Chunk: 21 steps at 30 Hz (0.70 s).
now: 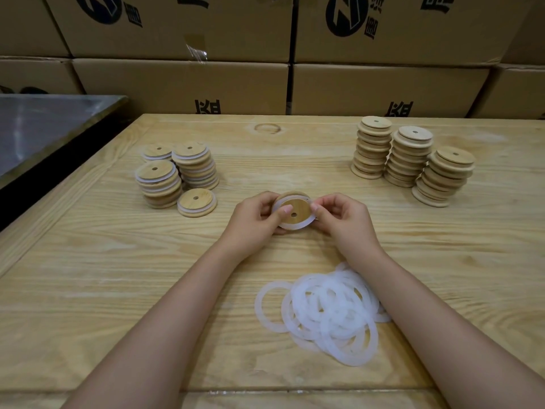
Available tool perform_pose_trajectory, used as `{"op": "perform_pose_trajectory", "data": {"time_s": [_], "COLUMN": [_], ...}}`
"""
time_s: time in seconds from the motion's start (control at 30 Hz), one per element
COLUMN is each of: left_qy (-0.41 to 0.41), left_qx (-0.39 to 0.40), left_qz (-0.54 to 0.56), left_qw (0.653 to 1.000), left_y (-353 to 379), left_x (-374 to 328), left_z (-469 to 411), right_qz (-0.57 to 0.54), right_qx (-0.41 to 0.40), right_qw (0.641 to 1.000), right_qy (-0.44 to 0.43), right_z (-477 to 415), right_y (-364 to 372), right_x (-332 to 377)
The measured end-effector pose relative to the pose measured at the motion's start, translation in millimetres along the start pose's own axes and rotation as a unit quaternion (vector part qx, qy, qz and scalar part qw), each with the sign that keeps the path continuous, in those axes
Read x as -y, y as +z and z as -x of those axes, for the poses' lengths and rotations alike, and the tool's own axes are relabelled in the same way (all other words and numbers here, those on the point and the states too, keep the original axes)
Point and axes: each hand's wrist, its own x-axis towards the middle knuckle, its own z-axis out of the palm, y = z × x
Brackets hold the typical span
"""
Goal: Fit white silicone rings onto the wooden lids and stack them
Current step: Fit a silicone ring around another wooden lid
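Over the middle of the table I hold one round wooden lid (296, 208) with a small centre hole, tilted toward me. A white silicone ring (306, 224) sits around its inner step. My left hand (256, 218) grips the lid's left edge, thumb on its face. My right hand (339, 215) pinches the ring at the lid's right edge. A loose heap of white rings (327, 311) lies near me, between my forearms. Stacks of ringed lids (177, 172) stand at the left. Three stacks of bare lids (410, 160) stand at the right.
The wooden table (118, 276) stretches wide around the work. A dark metal surface (44, 128) adjoins its left edge. Stacked cardboard boxes (265, 54) form a wall behind the table's far edge.
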Motion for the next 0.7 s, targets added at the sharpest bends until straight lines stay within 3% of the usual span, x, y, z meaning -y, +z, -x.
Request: {"op": "perform_pose_trajectory", "data": {"time_s": [0.4,0.7], "left_qy": [-0.045,-0.078], "left_qx": [-0.035,0.003], "left_qz": [0.124,0.158], "left_qw": [0.991,0.984], "left_y": [-4,-10], "left_x": [-6,-8], "left_z": [0,-1], "right_qz": [-0.069,-0.066], "right_qx": [0.033,0.026], "right_qw": [0.995,0.995], "right_qy": [0.063,0.07], "right_z": [2,6], "right_y": [0,2], "right_x": [9,10]}}
